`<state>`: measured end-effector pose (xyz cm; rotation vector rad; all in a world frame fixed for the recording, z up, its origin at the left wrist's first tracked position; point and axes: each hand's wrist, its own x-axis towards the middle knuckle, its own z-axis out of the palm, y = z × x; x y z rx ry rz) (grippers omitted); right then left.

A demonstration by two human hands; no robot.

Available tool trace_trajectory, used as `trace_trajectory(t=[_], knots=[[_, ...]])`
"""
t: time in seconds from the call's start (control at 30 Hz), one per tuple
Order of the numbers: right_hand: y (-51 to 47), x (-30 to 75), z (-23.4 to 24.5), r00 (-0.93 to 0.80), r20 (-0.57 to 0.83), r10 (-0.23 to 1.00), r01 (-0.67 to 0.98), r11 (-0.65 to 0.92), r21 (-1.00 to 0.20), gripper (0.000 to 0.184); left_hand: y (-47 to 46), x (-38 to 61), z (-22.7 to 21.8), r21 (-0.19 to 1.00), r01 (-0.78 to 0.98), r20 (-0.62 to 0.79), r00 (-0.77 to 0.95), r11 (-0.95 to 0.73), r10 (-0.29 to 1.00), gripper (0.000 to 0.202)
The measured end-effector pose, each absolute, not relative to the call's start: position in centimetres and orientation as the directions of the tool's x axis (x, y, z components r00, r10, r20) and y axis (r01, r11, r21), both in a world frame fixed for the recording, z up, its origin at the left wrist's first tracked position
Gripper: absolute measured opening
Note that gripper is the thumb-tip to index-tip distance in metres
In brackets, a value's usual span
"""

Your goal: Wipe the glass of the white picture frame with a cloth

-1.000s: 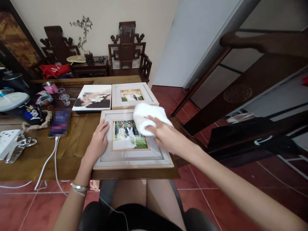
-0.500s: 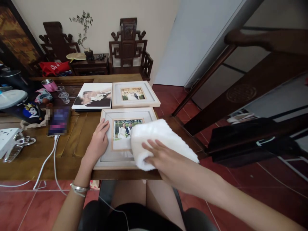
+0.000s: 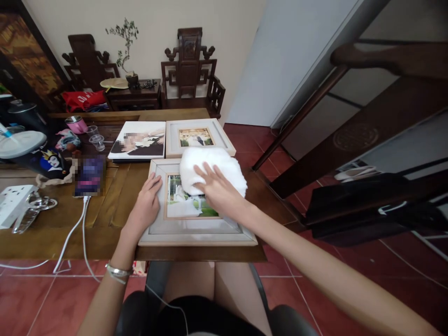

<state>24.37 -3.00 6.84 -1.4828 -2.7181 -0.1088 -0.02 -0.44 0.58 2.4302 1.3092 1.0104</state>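
A pale wooden picture frame (image 3: 196,237) with a photo behind its glazing lies face up at the table's front edge. My left hand (image 3: 149,198) holds it by the left side, fingers curled over the rim. Across the upper right part of the same frame, my right hand (image 3: 220,189) presses a folded white towel (image 3: 213,158), its fingers bent into the cloth. The towel hides part of the photo and the frame's top right corner. Just behind lie a second framed photo (image 3: 224,135) and a photo album (image 3: 140,126) with a white and dark cover.
On the wooden table (image 3: 112,245) to the left are a phone (image 3: 89,175) with white cables, a power strip (image 3: 16,200), a clear hair clip (image 3: 30,212), a lidded tumbler (image 3: 23,142) and a pink mug (image 3: 76,124). A dark wooden chair (image 3: 315,144) stands on the right.
My right hand has slid the towel up and away from me over the frame, uncovering its lower right part. My left hand stays on the left rim.
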Motion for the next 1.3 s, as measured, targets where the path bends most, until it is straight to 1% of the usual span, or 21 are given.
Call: trace_trajectory(t=[0.03, 0.1, 0.2, 0.27, 0.37, 0.43, 0.5, 0.57, 0.67, 0.73, 0.8, 0.9, 1.0, 1.07, 1.13, 1.2, 1.3], knots=[[-2.3, 24.3, 6.7, -0.529, 0.075, 0.845, 0.848, 0.525, 0.069, 0.054, -0.4, 0.0, 0.6, 0.469, 0.66, 0.477, 0.369, -0.586, 0.798, 0.052], [-1.8, 24.0, 6.7, -0.522, 0.039, 0.852, 0.851, 0.516, 0.097, 0.052, -0.5, 0.0, 0.6, 0.47, 0.663, 0.478, 0.365, -0.583, 0.799, 0.051], [-3.6, 23.5, 7.4, -0.525, -0.064, 0.849, 0.846, 0.529, 0.069, 0.049, -0.6, 0.1, 0.7, 0.468, 0.674, 0.463, 0.364, -0.572, 0.808, 0.05], [-5.9, 23.4, 8.4, -0.541, -0.153, 0.827, 0.837, 0.547, -0.003, 0.051, -0.7, 0.2, 0.8, 0.471, 0.676, 0.456, 0.363, -0.566, 0.813, 0.05], [-9.4, 23.6, 10.6, -0.587, -0.294, 0.754, 0.808, 0.57, -0.15, 0.054, -0.8, 0.3, 1.0, 0.478, 0.674, 0.454, 0.359, -0.563, 0.815, 0.05], [-11.2, 23.8, 11.8, -0.616, -0.348, 0.706, 0.787, 0.572, -0.233, 0.054, -0.8, 0.3, 1.1, 0.477, 0.676, 0.451, 0.361, -0.562, 0.817, 0.05], [-12.2, 23.7, 12.5, -0.652, -0.345, 0.675, 0.758, 0.582, -0.294, 0.053, -0.9, 0.3, 1.1, 0.473, 0.679, 0.449, 0.363, -0.562, 0.817, 0.049], [-12.2, 23.3, 12.2, -0.68, -0.297, 0.671, 0.732, 0.596, -0.33, 0.053, -0.9, 0.3, 1.0, 0.469, 0.681, 0.452, 0.362, -0.562, 0.815, 0.049], [-10.5, 22.7, 10.4, -0.674, -0.189, 0.714, 0.728, 0.599, -0.333, 0.055, -0.8, 0.3, 0.9, 0.463, 0.682, 0.46, 0.363, -0.567, 0.811, 0.048], [-8.3, 22.4, 8.9, -0.643, -0.1, 0.76, 0.749, 0.594, -0.294, 0.059, -0.7, 0.3, 0.8, 0.465, 0.676, 0.462, 0.366, -0.572, 0.808, 0.047], [-5.6, 22.4, 7.6, -0.6, -0.011, 0.8, 0.783, 0.585, -0.212, 0.061, -0.7, 0.2, 0.7, 0.473, 0.667, 0.465, 0.367, -0.576, 0.806, 0.047], [-2.0, 22.2, 6.6, -0.552, 0.044, 0.832, 0.827, 0.554, -0.094, 0.063, -0.6, 0.2, 0.6, 0.483, 0.657, 0.475, 0.359, -0.579, 0.803, 0.046], [-1.0, 21.7, 6.6, -0.55, -0.002, 0.835, 0.834, 0.549, -0.05, 0.062, -0.6, 0.2, 0.5, 0.498, 0.648, 0.477, 0.351, -0.577, 0.806, 0.046], [-2.1, 21.3, 7.0, -0.559, -0.062, 0.827, 0.829, 0.556, -0.056, 0.06, -0.7, 0.2, 0.5, 0.506, 0.646, 0.471, 0.348, -0.572, 0.81, 0.046], [-4.2, 21.1, 7.8, -0.577, -0.139, 0.805, 0.817, 0.568, -0.103, 0.059, -0.8, 0.2, 0.6, 0.502, 0.652, 0.463, 0.352, -0.568, 0.813, 0.047], [-6.7, 21.2, 8.9, -0.612, -0.212, 0.762, 0.791, 0.583, -0.185, 0.057, -0.8, 0.3, 0.7, 0.493, 0.66, 0.457, 0.358, -0.567, 0.814, 0.047], [-10.0, 21.7, 10.6, -0.676, -0.276, 0.683, 0.735, 0.605, -0.305, 0.054, -0.9, 0.4, 1.0, 0.485, 0.673, 0.448, 0.357, -0.558, 0.82, 0.045]])
